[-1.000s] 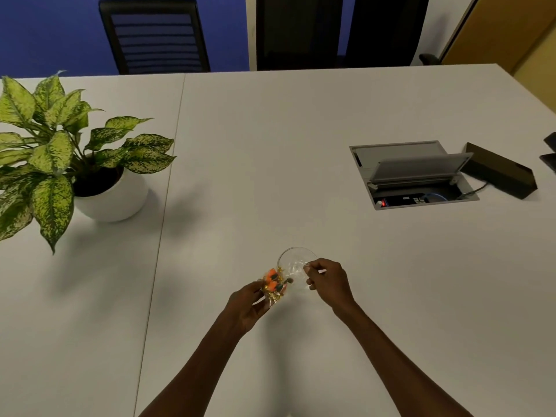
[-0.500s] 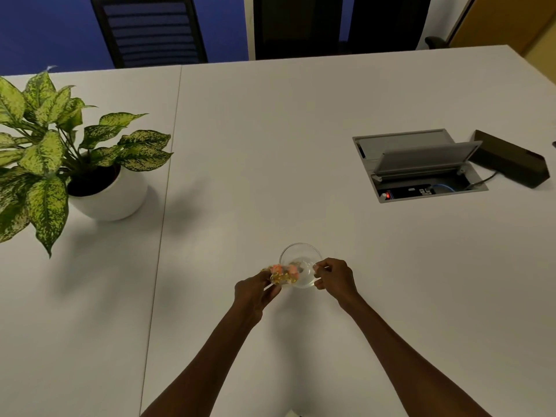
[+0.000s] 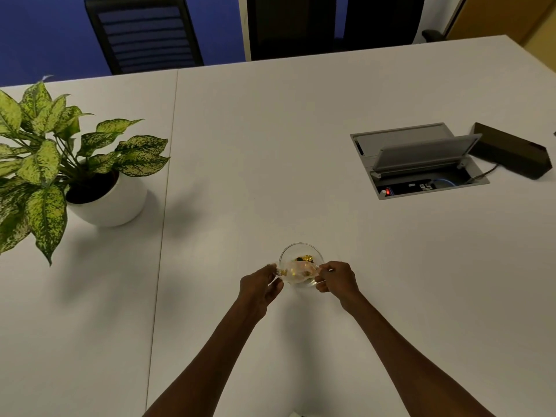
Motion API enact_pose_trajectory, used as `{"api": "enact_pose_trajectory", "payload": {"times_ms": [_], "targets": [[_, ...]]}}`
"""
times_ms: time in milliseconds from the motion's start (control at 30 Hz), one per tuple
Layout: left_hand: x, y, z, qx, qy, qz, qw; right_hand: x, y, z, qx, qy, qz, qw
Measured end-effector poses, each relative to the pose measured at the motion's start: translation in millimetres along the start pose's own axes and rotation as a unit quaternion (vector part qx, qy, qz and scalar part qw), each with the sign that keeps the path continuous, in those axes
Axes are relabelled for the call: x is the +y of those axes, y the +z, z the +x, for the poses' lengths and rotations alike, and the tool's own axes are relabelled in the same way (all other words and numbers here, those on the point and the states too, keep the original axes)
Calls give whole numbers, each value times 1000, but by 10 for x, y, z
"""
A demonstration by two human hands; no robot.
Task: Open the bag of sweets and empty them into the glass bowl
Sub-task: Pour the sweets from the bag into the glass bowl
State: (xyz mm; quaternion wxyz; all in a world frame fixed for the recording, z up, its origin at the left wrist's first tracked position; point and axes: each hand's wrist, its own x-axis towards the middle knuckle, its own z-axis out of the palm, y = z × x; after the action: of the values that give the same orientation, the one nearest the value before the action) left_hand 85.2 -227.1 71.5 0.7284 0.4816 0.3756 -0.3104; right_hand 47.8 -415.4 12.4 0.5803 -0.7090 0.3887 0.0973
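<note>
A small clear glass bowl (image 3: 301, 247) stands on the white table (image 3: 270, 145), near its front middle. A clear plastic bag (image 3: 296, 270) is stretched across the near half of the bowl's mouth. My left hand (image 3: 260, 285) pinches its left end and my right hand (image 3: 338, 276) pinches its right end. Gold and dark wrapped sweets (image 3: 305, 259) lie inside the bowl behind the bag. Pale orange shows blurred through the plastic.
A potted plant (image 3: 75, 173) in a white pot stands at the left. An open cable hatch (image 3: 418, 161) is sunk into the table at the right, with a black box (image 3: 511, 153) beside it. Black chairs (image 3: 144, 31) stand beyond the far edge.
Both hands have carried the bag from the bowl's near-left side to over its mouth. Sweets now lie in the bowl, and the bag looks flatter.
</note>
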Motion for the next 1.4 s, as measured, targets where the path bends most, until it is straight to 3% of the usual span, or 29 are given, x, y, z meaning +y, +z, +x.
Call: {"api": "enact_pose_trajectory", "payload": {"times_ms": [833, 1000, 1200, 1400], "targets": [[70, 98, -27, 49, 50, 57, 996, 42, -105, -18, -40, 65, 100, 992], [0, 16, -48, 22, 69, 61, 995, -1, -123, -120, -49, 73, 157, 984], [-122, -138, -142, -3, 132, 72, 989, -64, -50, -432, -176, 88, 283, 939], [-169, -267, -273, -17, 168, 55, 984, -72, 140, -705, -250, 53, 255, 933]]}}
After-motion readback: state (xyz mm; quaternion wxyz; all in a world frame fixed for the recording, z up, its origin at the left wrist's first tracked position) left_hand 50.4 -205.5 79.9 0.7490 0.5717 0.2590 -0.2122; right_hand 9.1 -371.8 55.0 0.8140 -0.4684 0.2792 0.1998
